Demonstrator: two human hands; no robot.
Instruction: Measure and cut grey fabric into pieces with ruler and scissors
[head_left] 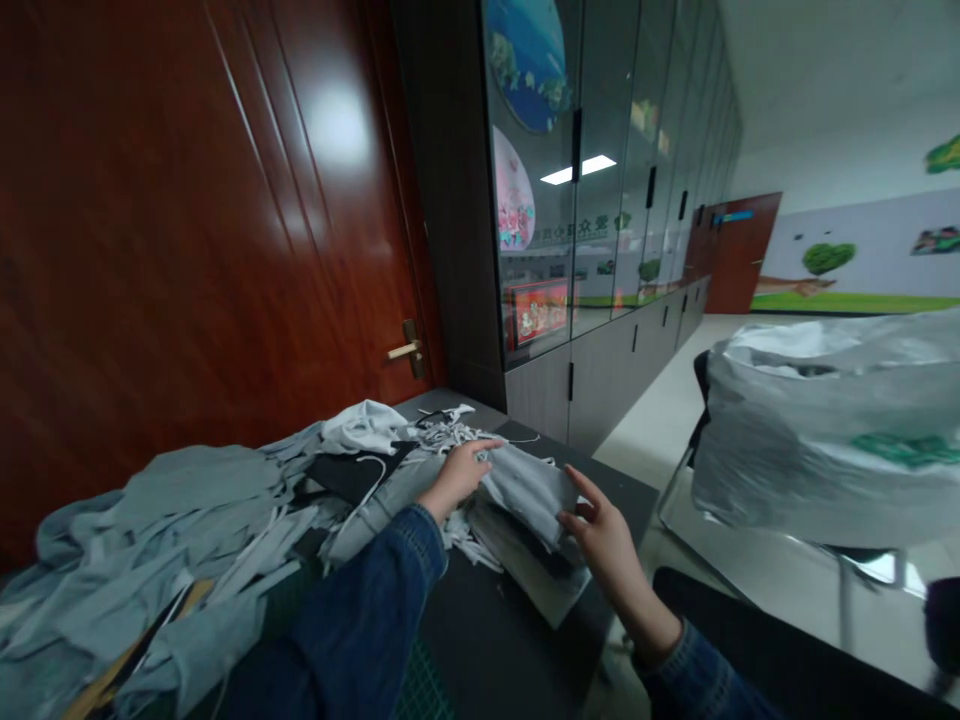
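Note:
A folded-looking piece of grey cloth (pixel 529 488) lies across a low stack of cloth pieces (pixel 551 590) near the table's right edge. At its left end my left hand (pixel 463 476) has the index finger stretched along the edge and the thumb bent in beneath it. My right hand (pixel 604 535) grips the right edge between thumb and fingers. White cloth strips (pixel 474 550) lie beside the stack, and a tangle of thin pale strips (pixel 446 432) sits beyond my left hand.
A large heap of grey cloth (pixel 195 500) covers the table's left side. Part of a green cutting mat (pixel 424 685) shows at the front. A big whitish plastic bag (pixel 825 430) rests on a chair at right. Behind stand a wooden door (pixel 225 200) and glass-fronted cabinets (pixel 600 230).

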